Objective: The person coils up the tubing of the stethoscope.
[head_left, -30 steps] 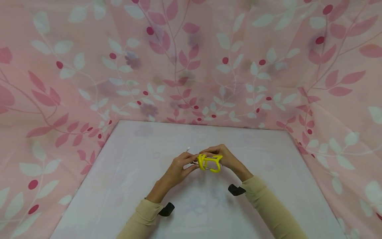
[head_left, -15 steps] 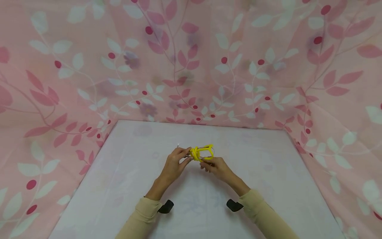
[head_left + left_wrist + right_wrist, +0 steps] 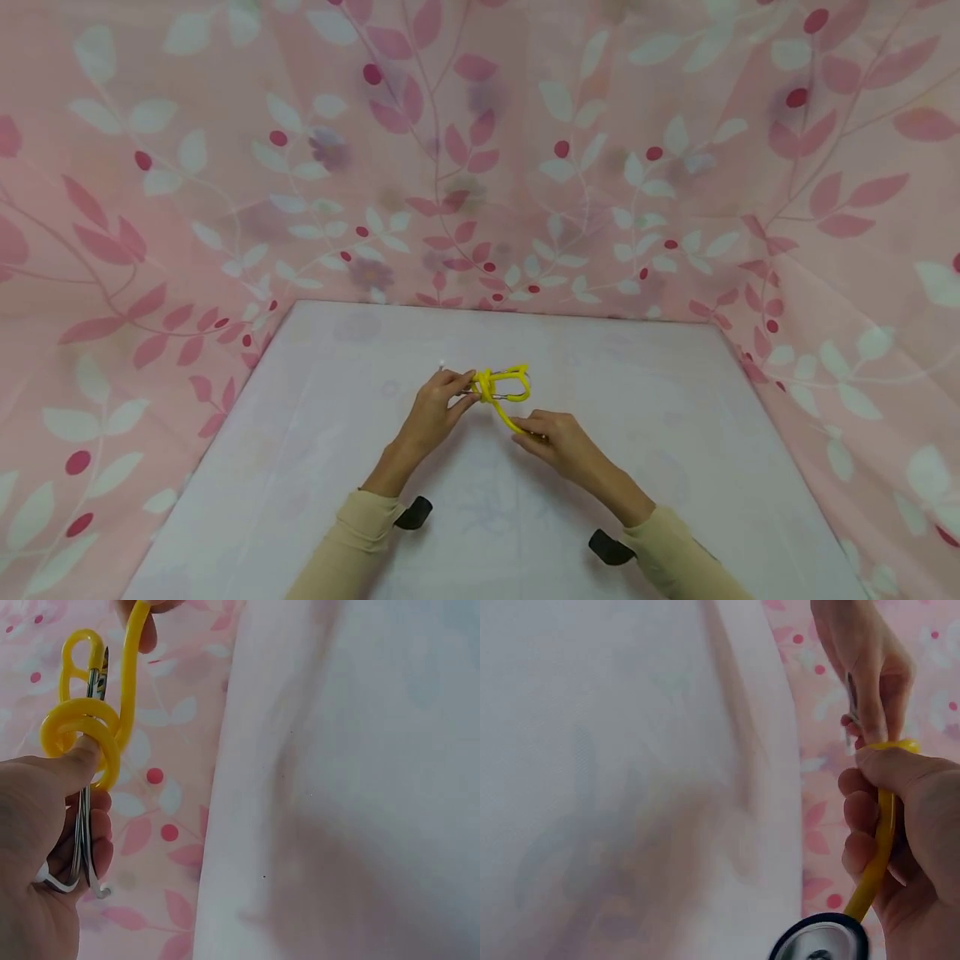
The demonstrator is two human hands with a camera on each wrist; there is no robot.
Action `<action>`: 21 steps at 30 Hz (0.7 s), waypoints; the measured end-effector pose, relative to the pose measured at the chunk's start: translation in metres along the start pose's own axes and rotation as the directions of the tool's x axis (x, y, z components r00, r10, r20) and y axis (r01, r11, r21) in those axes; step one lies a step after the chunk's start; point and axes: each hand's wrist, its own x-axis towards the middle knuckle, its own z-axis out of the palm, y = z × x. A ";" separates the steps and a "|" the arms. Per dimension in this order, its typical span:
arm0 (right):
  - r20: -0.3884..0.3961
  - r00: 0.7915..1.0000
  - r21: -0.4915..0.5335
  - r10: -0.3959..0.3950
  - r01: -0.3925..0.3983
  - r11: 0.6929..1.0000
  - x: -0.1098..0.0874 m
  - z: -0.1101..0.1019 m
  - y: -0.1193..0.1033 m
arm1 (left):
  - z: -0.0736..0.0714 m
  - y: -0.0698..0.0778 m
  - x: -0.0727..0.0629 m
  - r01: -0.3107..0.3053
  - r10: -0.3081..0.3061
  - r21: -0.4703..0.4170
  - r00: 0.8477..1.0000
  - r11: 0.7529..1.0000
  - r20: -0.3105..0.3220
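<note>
Head view: two hands, left (image 3: pixel 432 408) and right (image 3: pixel 558 440), hold one yellow stethoscope (image 3: pixel 501 387).

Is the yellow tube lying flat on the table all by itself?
No, both hands hold the yellow tube up: the left hand grips its coiled end and the right hand pinches the other end.

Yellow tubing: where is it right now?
Head view: the yellow tubing is held above the white table near its middle, its coiled end pinched by the left hand, its free length gripped by the right hand.
</note>
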 end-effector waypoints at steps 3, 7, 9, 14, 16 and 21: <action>0.001 1.000 -0.120 -0.025 0.025 0.992 -0.001 -0.009 -0.012 | 0.000 0.002 0.000 -0.008 0.008 0.033 1.000 0.999 0.006; -0.004 0.996 -0.281 -0.093 0.088 0.956 0.001 -0.020 -0.026 | -0.001 0.004 0.000 0.008 -0.011 0.074 0.999 0.997 0.043; -0.016 0.990 -0.352 -0.140 0.126 0.927 0.004 -0.025 -0.032 | -0.001 0.006 -0.001 0.016 -0.021 0.075 0.997 0.997 0.070; -0.038 0.969 -0.479 -0.243 0.196 0.856 0.017 -0.040 -0.040 | 0.001 0.012 -0.001 0.013 -0.022 0.079 0.993 0.997 0.114; -0.037 0.963 -0.503 -0.268 0.214 0.838 0.021 -0.045 -0.041 | 0.003 0.015 -0.001 -0.002 -0.008 0.080 0.993 0.997 0.122; -0.019 0.953 -0.492 -0.303 0.255 0.832 0.029 -0.055 -0.038 | 0.008 0.021 -0.004 -0.040 0.026 0.083 0.988 0.996 0.154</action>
